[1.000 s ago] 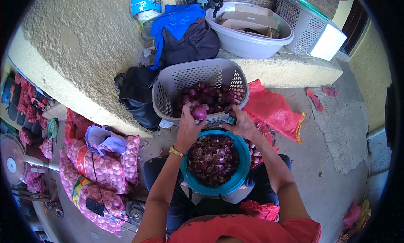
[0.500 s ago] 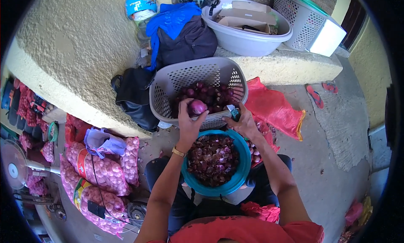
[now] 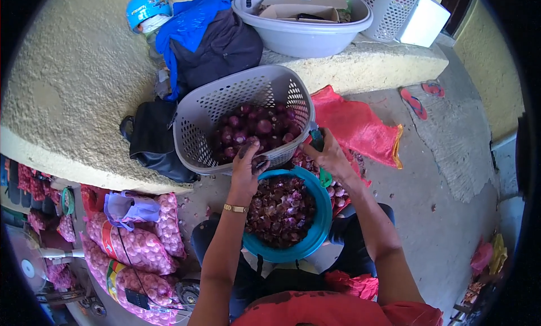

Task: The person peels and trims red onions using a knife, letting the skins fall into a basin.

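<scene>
Onion gone from left hand [image 3: 246,171], basket [image 3: 194,128] nearer

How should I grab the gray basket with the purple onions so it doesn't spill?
Probably hold the gray basket by its thick top rim, one hand on each long side. Its walls are full of holes and it tilts toward the teal bowl, so lift the low edge first.

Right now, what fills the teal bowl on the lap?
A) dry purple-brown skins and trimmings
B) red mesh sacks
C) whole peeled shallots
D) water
A: the teal bowl holds loose papery peelings, while the whole shallots sit in the grey basket beyond the left hand and right hand.
</scene>
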`<move>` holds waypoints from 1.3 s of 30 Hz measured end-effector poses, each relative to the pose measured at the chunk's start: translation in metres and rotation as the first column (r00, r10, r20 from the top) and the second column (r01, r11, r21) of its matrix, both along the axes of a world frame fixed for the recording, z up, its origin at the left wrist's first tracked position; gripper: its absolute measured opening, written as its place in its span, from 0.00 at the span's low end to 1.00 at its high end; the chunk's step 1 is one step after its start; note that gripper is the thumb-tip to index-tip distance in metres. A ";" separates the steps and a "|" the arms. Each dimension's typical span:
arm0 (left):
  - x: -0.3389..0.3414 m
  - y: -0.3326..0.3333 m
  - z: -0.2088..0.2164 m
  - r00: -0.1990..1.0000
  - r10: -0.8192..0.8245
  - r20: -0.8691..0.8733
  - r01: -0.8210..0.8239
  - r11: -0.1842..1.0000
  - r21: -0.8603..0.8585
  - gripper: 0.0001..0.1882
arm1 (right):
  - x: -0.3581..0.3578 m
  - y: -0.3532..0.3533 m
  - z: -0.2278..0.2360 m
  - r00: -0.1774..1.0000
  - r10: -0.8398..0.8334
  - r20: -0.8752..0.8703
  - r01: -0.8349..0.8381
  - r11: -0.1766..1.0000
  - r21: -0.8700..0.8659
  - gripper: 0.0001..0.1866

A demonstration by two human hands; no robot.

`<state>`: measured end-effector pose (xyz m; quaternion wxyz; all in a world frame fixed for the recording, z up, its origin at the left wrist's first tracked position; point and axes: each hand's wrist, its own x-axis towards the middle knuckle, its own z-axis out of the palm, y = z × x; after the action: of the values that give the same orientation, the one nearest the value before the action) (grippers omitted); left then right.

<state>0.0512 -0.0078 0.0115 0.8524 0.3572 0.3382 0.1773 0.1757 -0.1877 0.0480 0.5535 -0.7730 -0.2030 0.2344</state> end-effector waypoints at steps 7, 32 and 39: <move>0.006 -0.042 0.006 0.982 -0.170 0.081 0.178 0.978 -0.106 0.09 | 0.028 -0.022 -0.021 0.994 0.049 0.096 -0.039 0.994 -0.103 0.25; 0.036 -0.127 -0.005 0.774 -0.624 -0.107 0.607 0.780 -0.151 0.15 | 0.106 -0.154 -0.385 0.945 0.044 0.323 0.086 0.922 -0.377 0.33; 0.031 -0.127 -0.020 0.732 -0.646 -0.219 0.637 0.762 -0.116 0.15 | 0.106 -0.143 -0.406 0.968 0.032 0.250 0.141 0.753 -0.643 0.36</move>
<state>0.0825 -0.1353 -0.0088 0.8182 0.4566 0.3000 -0.1788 0.2821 -0.3306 -0.3577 0.2244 -0.9462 -0.1520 0.1770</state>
